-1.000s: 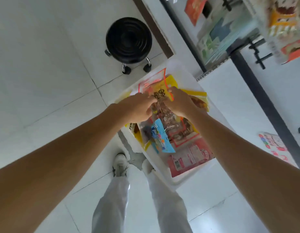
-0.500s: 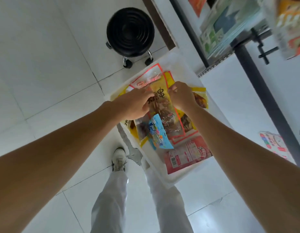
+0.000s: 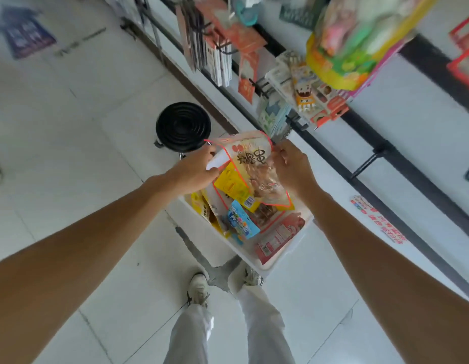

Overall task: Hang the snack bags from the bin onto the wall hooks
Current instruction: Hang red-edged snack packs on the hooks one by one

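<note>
- Two hands in view, both on one bag
- Left hand [image 3: 194, 170]: back up, fingers curled, pinching the bag's left top corner; that corner is folded over white under the thumb
- Right hand [image 3: 291, 166]: fingers curled on the bag's right edge, thumb on its front, gripping it
- Both forearms are stretched forward and converge on the bag, bare to the frame edge
- Bag [image 3: 251, 164]: one, clear with a red border and black characters, brown snack inside; held between the hands, lifted over the far end of the bin, top edge toward the wall
- Bin [image 3: 263, 266]: one, white, on the floor just beside the wall base, below the hands
- In the bin, counted by colour: one blue bag [image 3: 242, 223], one pink bag [image 3: 278, 236] lying flat at the near end, and yellow bags [image 3: 204, 208] along the left side; their number cannot be told, as they overlap
- Another yellow bag [image 3: 233, 185] shows just under the held one
- Hooks [image 3: 369, 161]: black pegs stick out from the wall; one bare peg to the right of the hands, others farther along carrying hung packs [image 3: 306, 93]; blur hides the count
- Stool [image 3: 183, 126]: one, black, round, beyond the left hand
- Shoes [image 3: 199, 287]: two, white, at the bin's near end, pale trouser legs above them
</note>
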